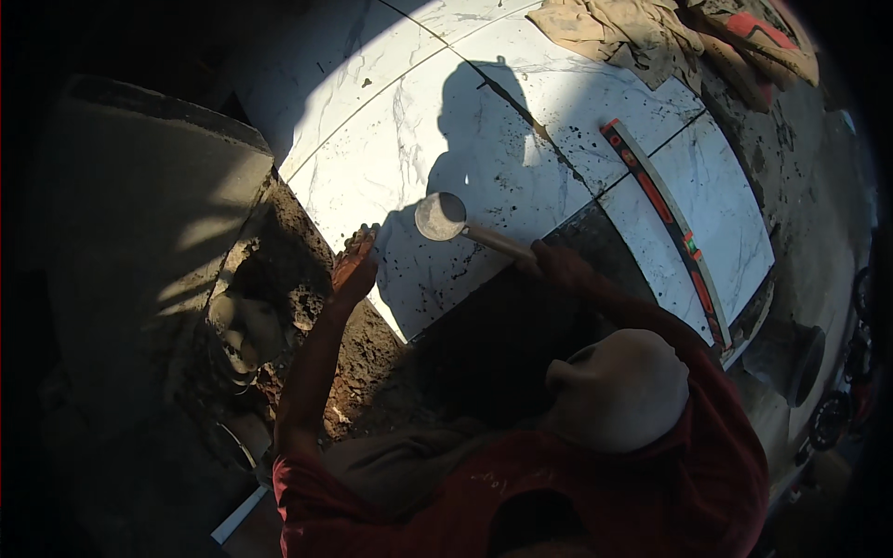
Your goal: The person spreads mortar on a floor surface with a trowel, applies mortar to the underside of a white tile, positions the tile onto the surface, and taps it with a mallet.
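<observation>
My right hand (559, 265) is closed around the wooden handle of a mallet (441, 217) with a round, pale grey head. The mallet head is over a white, grey-veined tile (381, 167); I cannot tell whether it touches. My left hand (354, 260) rests at that tile's left edge, fingers stretched out and holding nothing. Dark specks of dirt are scattered over the tile, and my shadow falls across it. On the tiles to the right lies a long red and grey spirit level (662, 206), beyond my right hand.
Rough soil or mortar (307, 298) borders the tile on the left, beside a raised concrete slab (158, 177). Crumpled tan sacks (619, 33) lie at the far right. A dark bucket (791, 363) stands at the right. A pale rounded form (628, 391) is close below my right forearm.
</observation>
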Motion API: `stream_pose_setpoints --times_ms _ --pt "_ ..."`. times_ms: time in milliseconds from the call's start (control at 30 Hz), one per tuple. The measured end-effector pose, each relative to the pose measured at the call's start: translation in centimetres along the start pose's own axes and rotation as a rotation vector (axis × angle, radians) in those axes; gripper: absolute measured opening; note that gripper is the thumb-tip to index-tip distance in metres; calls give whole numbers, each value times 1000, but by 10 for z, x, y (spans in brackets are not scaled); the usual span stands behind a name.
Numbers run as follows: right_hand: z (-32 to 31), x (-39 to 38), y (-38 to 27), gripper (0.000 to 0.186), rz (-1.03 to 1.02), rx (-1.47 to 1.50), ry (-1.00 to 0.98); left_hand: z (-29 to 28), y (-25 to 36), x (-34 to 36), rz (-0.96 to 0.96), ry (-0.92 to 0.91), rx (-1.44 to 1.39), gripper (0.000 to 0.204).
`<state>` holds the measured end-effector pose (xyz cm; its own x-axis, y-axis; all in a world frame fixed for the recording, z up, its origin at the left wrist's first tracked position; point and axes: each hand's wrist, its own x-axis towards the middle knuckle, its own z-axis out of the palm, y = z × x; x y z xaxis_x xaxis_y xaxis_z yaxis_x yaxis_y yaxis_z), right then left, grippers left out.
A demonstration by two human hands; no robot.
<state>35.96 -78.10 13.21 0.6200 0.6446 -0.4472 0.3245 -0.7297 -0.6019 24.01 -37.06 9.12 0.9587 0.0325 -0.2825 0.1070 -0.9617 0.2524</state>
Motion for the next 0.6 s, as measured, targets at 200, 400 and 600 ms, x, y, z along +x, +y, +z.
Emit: stream_pose_setpoints --times_ms 200,400,600 --pt "26 2 -5 37 -69 -48 -106 -1 -5 -6 -174 -96 8 61" --pt "47 -4 -8 33 -315 114 -65 12 -17 -12 -76 71 135 66" --pt "41 -8 -17 34 -321 126 -63 -9 2 -2 -310 -159 -168 63"
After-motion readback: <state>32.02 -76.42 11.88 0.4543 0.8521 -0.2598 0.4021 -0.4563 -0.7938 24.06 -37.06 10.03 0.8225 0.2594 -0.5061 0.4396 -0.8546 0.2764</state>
